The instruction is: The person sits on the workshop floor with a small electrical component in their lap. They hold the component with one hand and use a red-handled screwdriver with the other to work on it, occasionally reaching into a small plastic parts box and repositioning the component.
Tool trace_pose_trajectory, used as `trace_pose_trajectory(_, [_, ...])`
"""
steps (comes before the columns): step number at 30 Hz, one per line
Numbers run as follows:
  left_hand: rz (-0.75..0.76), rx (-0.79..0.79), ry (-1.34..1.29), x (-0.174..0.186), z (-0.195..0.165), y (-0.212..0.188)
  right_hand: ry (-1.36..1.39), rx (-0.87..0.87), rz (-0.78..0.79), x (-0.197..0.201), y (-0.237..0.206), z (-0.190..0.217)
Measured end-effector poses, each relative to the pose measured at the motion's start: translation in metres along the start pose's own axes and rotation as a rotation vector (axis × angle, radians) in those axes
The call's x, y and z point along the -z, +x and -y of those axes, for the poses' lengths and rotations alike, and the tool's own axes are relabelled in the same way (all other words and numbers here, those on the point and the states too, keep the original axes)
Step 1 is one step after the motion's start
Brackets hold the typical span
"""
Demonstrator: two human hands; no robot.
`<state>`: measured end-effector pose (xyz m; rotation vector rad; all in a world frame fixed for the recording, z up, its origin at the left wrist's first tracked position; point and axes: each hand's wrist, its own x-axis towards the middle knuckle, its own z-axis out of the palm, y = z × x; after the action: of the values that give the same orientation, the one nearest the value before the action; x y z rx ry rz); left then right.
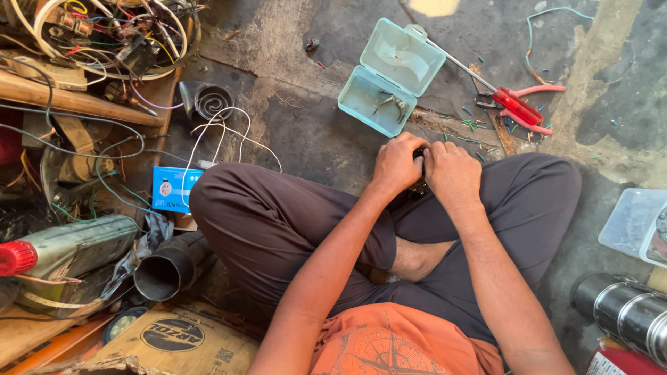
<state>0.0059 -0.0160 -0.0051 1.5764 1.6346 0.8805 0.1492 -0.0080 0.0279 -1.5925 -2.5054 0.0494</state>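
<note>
Sitting cross-legged on the concrete floor (313, 139), the person has both hands bunched over a small dark part (419, 154) held above the lap, and most of it is hidden, so how far the work on it has gone cannot be read. Well to the left of the grip lie a tangle of wires (104, 35), a blue box (170, 189) and a black pipe (170, 267). The left hand (397, 165) is curled shut around the part's left side, knuckles up, forearm running back toward the body. Just beyond the grip an open pale-green plastic case (389, 76) holds a few small metal bits (loose wire clippings dot the ground nearby). The right hand (451, 173) clamps the part's right side, thumb pressed toward the left hand. Farther right of the grip lie red-handled pliers (524, 107) beside a screwdriver (458, 64).
</note>
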Motion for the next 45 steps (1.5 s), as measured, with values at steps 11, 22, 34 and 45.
trace_pose_trajectory(11, [0.04, 0.047, -0.082, 0.006, -0.001, 0.005, 0.155, -0.16, 0.032, 0.015, 0.014, -0.01])
trace_pose_trajectory(22, [0.027, -0.012, -0.14, 0.002, 0.011, 0.007, -0.136, -0.366, 0.199, 0.04, 0.066, -0.148])
trace_pose_trajectory(34, [0.015, -0.011, -0.106, -0.004, 0.019, 0.012, 0.978, -0.236, -0.428, 0.099, 0.027, -0.124])
trace_pose_trajectory(45, [0.002, -0.03, -0.074, -0.001, 0.011, 0.006, 0.803, 0.021, -0.704, 0.196, -0.024, -0.032])
